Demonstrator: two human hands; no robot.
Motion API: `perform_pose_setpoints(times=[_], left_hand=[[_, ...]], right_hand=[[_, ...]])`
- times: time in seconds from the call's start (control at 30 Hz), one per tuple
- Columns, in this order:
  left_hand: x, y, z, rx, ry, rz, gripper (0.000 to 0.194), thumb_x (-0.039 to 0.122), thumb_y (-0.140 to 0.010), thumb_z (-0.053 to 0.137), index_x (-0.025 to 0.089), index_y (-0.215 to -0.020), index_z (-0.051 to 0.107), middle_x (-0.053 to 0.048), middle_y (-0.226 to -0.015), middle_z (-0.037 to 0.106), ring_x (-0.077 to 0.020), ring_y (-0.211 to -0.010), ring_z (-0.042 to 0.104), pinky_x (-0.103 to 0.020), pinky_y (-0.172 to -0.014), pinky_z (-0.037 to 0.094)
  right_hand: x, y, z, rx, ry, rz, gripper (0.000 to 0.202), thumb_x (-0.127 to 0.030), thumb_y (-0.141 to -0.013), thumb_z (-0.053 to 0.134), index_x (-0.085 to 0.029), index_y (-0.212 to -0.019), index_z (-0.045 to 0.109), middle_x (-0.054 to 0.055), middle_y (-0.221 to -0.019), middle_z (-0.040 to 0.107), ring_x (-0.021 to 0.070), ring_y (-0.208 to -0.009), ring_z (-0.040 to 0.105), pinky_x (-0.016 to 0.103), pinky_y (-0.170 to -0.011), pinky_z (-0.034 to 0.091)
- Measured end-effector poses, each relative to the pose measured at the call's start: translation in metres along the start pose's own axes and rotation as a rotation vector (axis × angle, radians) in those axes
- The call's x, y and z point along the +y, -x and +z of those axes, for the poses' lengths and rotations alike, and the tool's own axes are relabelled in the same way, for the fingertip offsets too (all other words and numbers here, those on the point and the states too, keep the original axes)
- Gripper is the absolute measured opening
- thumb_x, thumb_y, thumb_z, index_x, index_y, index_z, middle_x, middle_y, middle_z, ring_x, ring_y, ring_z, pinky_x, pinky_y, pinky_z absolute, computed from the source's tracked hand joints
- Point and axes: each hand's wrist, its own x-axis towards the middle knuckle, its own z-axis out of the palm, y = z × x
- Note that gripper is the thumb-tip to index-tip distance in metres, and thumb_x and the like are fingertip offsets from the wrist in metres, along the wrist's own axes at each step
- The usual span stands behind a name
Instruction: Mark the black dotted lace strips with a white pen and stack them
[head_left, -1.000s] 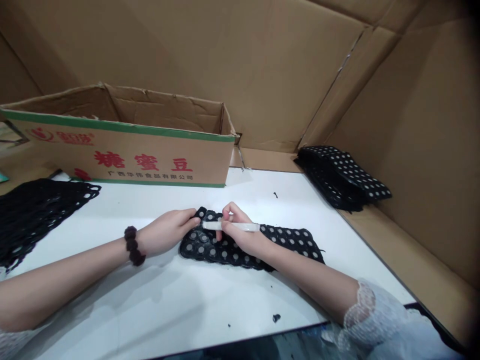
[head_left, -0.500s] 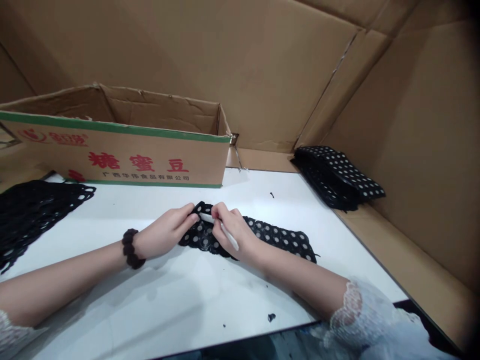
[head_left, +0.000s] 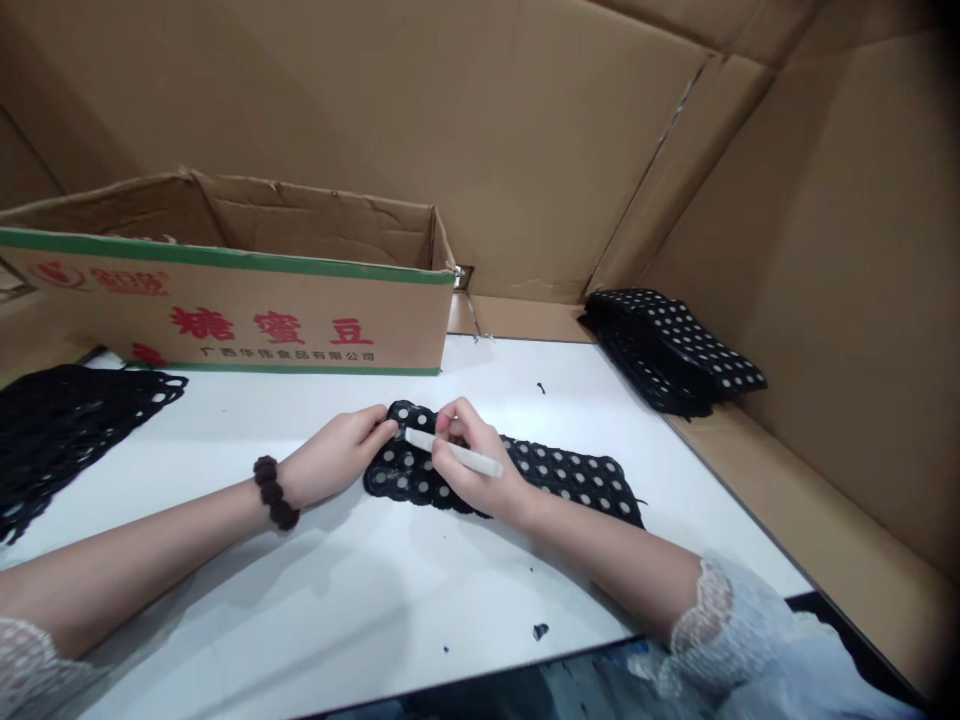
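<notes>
A black strip with pale round dots (head_left: 585, 475) lies flat across the white table, its left end under my hands. My left hand (head_left: 341, 455) pinches the strip's upper left edge between thumb and fingers; a dark scrunchie circles that wrist. Over the strip, my right hand (head_left: 480, 460) grips a slim white tool (head_left: 469, 459), whose left tip sits close to my left fingertips. Whether that tip touches the strip cannot be made out. The middle of the strip is hidden beneath my right hand.
An open cardboard box (head_left: 300, 315) with green edges stands at the back left. Black netted material (head_left: 67, 430) lies at the left. Folded dotted black pieces (head_left: 675, 345) rest at the right, near cardboard walls. Small black scraps (head_left: 541, 632) dot the table (head_left: 322, 620).
The white tool has swung to a flatter angle, its rear end now further right and higher. The strip's left end, bunched up before, lies flatter. My left hand still holds its edge.
</notes>
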Motion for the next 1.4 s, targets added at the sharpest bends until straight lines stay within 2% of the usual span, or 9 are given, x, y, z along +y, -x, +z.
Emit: perform_pose_setpoints(times=[0.2,0.33,0.4,0.6,0.83,1.07,1.23,1.33,1.4], left_hand=[[-0.002,0.001,-0.002,-0.009,-0.034,0.019,0.031,0.041,-0.083,0.027,0.019,-0.070,0.044,0.000,-0.064,0.053,-0.0162,-0.061,0.049,-0.025,-0.057,0.034],[-0.005,0.003,-0.006,-0.216,0.030,0.030,0.026,0.043,-0.077,0.040,0.019,-0.072,0.049,0.000,-0.066,0.055,-0.0152,-0.060,0.049,-0.022,-0.051,0.033],[-0.005,0.003,-0.008,-0.267,0.038,0.023,0.024,0.040,-0.076,0.042,0.019,-0.072,0.051,0.000,-0.067,0.056,-0.0150,-0.059,0.049,-0.022,-0.050,0.032],[-0.006,0.002,-0.010,-0.277,0.003,-0.023,0.029,0.042,-0.078,0.039,0.018,-0.063,0.047,0.001,-0.061,0.054,-0.0146,-0.056,0.048,-0.023,-0.051,0.032],[-0.003,0.005,-0.006,-0.239,0.156,-0.061,0.027,0.038,-0.080,0.035,0.018,-0.081,0.053,0.000,-0.079,0.060,-0.0172,-0.072,0.054,-0.023,-0.060,0.038],[0.013,0.019,0.006,-0.039,-0.162,0.012,0.024,0.033,-0.083,0.030,0.019,-0.071,0.046,0.000,-0.061,0.053,-0.0164,-0.057,0.050,-0.025,-0.053,0.031],[0.013,0.020,0.004,-0.106,-0.041,0.044,0.026,0.036,-0.084,0.030,0.019,-0.077,0.048,0.001,-0.065,0.054,-0.0151,-0.059,0.050,-0.023,-0.055,0.033],[0.005,0.012,-0.003,-0.183,0.061,0.065,0.026,0.036,-0.083,0.032,0.019,-0.085,0.051,0.001,-0.072,0.056,-0.0144,-0.064,0.050,-0.022,-0.057,0.036],[-0.001,0.007,-0.008,-0.188,0.056,0.026,0.027,0.038,-0.082,0.033,0.018,-0.081,0.051,0.001,-0.071,0.055,-0.0149,-0.065,0.050,-0.022,-0.057,0.036]], right_hand=[[0.011,-0.001,0.003,-0.085,-0.282,0.194,0.011,-0.018,-0.072,0.038,-0.022,-0.075,0.028,-0.007,-0.057,0.042,0.0069,-0.042,0.037,0.019,-0.041,0.031],[0.018,-0.005,0.002,-0.113,-0.341,0.210,0.012,-0.017,-0.070,0.038,-0.022,-0.074,0.028,-0.008,-0.055,0.043,0.0068,-0.038,0.037,0.018,-0.036,0.031],[0.019,-0.006,0.002,-0.125,-0.349,0.212,0.013,-0.015,-0.069,0.038,-0.022,-0.073,0.027,-0.008,-0.053,0.043,0.0069,-0.038,0.038,0.018,-0.036,0.031],[0.016,-0.004,0.003,-0.125,-0.372,0.205,0.012,-0.016,-0.069,0.039,-0.022,-0.071,0.028,-0.007,-0.055,0.041,0.0080,-0.045,0.038,0.019,-0.038,0.032],[0.013,-0.003,0.000,-0.182,-0.303,0.139,0.011,-0.018,-0.073,0.037,-0.021,-0.072,0.027,-0.005,-0.059,0.042,0.0082,-0.050,0.036,0.020,-0.044,0.027],[0.006,0.003,0.003,-0.192,0.045,-0.025,0.009,-0.015,-0.073,0.035,-0.021,-0.073,0.029,-0.005,-0.062,0.031,0.0084,-0.053,0.029,0.022,-0.051,0.025],[0.006,0.005,0.011,-0.143,0.180,-0.083,0.010,-0.013,-0.072,0.035,-0.021,-0.075,0.030,-0.006,-0.061,0.033,0.0081,-0.051,0.030,0.022,-0.050,0.024],[0.008,0.003,0.013,-0.081,0.107,-0.041,0.010,-0.014,-0.071,0.037,-0.021,-0.072,0.030,-0.006,-0.059,0.033,0.0075,-0.049,0.029,0.021,-0.049,0.023],[0.010,0.001,0.012,-0.019,-0.028,0.038,0.011,-0.016,-0.070,0.038,-0.021,-0.070,0.028,-0.007,-0.056,0.033,0.0070,-0.047,0.030,0.020,-0.046,0.024]])
